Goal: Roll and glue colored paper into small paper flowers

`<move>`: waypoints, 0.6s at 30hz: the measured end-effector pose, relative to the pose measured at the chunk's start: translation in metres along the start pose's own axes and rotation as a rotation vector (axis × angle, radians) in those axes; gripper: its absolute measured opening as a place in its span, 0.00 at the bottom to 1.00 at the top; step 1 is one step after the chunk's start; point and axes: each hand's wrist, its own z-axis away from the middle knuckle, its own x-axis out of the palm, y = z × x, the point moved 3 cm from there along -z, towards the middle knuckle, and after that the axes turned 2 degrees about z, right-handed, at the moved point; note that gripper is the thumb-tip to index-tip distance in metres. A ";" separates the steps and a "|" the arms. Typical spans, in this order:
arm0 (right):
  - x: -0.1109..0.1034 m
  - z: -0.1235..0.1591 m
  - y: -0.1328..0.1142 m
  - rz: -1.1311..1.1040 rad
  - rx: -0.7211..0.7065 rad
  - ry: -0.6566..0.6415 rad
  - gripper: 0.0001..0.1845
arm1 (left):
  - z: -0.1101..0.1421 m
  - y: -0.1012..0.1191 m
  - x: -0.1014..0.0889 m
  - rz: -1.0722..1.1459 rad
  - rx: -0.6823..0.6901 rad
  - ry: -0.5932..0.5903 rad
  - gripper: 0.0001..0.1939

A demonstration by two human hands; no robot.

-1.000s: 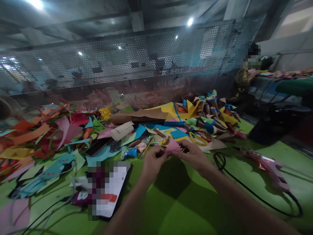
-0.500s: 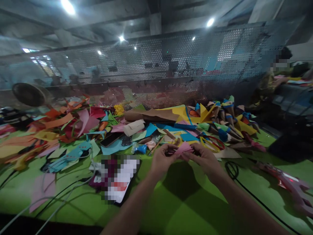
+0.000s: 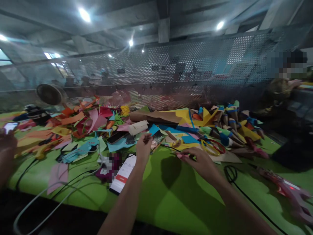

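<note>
My right hand (image 3: pixel 199 161) is closed in a pinch on a small piece of pink paper (image 3: pixel 180 155), low over the green table (image 3: pixel 161 199). A thin dark strip (image 3: pixel 171 148) stretches left from beside the pink paper; whether it is held cannot be made out. My left hand (image 3: pixel 143 148) is at the near edge of the paper pile, by a small clear bag (image 3: pixel 154 143). Its fingers are bent together, and anything between them is hidden. Under the left forearm, partly covered, lies a lit phone (image 3: pixel 122 179).
Coloured paper scraps (image 3: pixel 93 119) heap across the back. Yellow-and-red-handled scissors (image 3: pixel 212 147) lie right of centre. A pink glue gun (image 3: pixel 288 191) with a black cord rests at right. A purple power block (image 3: pixel 107 168) and white cables (image 3: pixel 70 195) lie left. Another person's hand (image 3: pixel 6 147) holds a phone.
My left hand has let go of the pink paper and moved left to the pile. The right hand keeps the paper, lower now. The view has turned left, bringing another person's hand in.
</note>
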 end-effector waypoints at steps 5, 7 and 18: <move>-0.004 0.010 -0.007 0.045 -0.009 -0.024 0.11 | 0.001 0.004 -0.009 -0.156 0.061 0.048 0.09; -0.005 0.020 -0.009 0.004 -0.023 -0.005 0.11 | 0.001 0.008 -0.014 -0.227 0.087 0.076 0.09; 0.005 0.100 0.003 -0.104 -0.054 -0.297 0.09 | 0.001 0.013 -0.030 -0.681 0.076 0.088 0.05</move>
